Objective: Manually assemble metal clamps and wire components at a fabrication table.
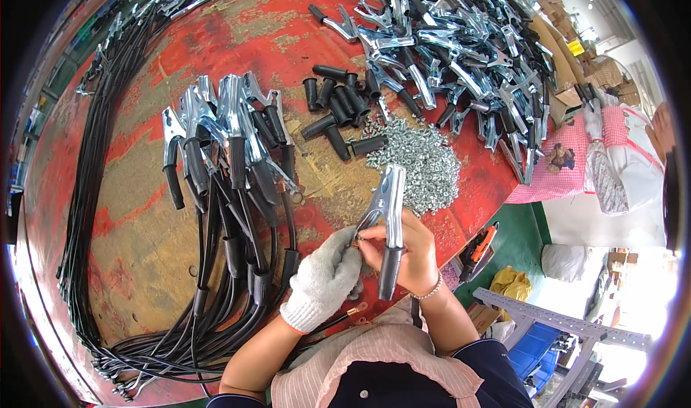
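- Red paint is worn away in broad patches from the surface (140, 260), on which metal parts and black cables are spread.
- By the gloved left hand (322, 278), fingers pressed together, the end of one leg of a clamp (391, 199) is held near the surface's close edge.
- By the bare right hand (410, 253), thumb and forefinger are brought together in a pinch at that same leg end; whether a small fastener is also caught there cannot be told.
- The clamp is stood nearly upright between the hands, its jaw end pointed away from the person, one leg crossing in front of the right palm.
- Stiff, springy and fairly light handling may be expected; the bare metal is likely to be slippery, and little fragility is suggested. The surest hold would probably be found on the black sleeve (390, 273) or the broad metal flank.
- Bright silvery metal is seen on the clamp, bent into a channel and pierced by holes; one leg is capped by the matte black sleeve.
- Just below the left hand, a copper-coloured cable end (352, 311) is shown.
- Beyond the hands, small silvery fasteners (432, 167) are heaped, with loose black sleeves (344, 102) scattered beside them.
- To the left, clamps joined to black cables (230, 138) are bunched; at the far right, more loose clamps (453, 55) are piled.
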Available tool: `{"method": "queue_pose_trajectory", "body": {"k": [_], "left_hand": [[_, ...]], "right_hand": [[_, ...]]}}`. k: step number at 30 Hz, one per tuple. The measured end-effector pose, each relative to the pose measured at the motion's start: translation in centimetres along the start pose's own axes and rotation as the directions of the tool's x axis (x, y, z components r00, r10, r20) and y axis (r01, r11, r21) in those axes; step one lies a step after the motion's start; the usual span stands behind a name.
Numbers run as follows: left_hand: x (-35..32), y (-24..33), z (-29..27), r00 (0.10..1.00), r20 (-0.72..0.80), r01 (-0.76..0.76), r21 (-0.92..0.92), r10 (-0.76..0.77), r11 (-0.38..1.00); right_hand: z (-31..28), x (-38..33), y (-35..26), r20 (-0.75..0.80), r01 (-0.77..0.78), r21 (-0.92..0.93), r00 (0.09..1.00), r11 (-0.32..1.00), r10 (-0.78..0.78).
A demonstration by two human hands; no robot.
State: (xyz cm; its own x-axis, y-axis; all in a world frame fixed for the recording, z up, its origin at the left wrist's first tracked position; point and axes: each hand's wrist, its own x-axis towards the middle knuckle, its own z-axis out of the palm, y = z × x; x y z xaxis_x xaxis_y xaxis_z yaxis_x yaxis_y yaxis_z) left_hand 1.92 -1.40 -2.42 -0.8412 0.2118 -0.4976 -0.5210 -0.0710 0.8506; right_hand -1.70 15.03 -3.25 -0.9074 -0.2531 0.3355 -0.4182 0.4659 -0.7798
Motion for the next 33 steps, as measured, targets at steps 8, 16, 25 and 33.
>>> {"method": "queue_pose_trajectory", "body": {"k": [8, 16, 25, 33], "left_hand": [[-0.2, -0.5, -0.3, 1.0, -0.012, -0.01, -0.003, 0.01, 1.0], [-0.3, -0.6, -0.4, 0.989, -0.033, -0.14, 0.101, 0.144, 0.985], [-0.7, 0.2, 1.2, 0.966, -0.031, -0.255, 0.008, 0.255, 0.967], [-0.9, -1.8, 0.9, 0.967, -0.018, -0.253, -0.011, 0.253, 0.967]], "right_hand": [[0.2, 0.1, -0.3, 0.01, 0.025, -0.024, 1.0, 0.999, -0.025], [0.1, 0.1, -0.1, 0.01, 0.054, 0.014, 0.998, 0.998, -0.054], [0.1, -0.3, 0.9, -0.015, 0.095, 0.144, 0.995, 0.985, -0.094], [0.7, -1.4, 0.9, -0.012, 0.038, 0.182, 0.999, 0.982, -0.036]]}}
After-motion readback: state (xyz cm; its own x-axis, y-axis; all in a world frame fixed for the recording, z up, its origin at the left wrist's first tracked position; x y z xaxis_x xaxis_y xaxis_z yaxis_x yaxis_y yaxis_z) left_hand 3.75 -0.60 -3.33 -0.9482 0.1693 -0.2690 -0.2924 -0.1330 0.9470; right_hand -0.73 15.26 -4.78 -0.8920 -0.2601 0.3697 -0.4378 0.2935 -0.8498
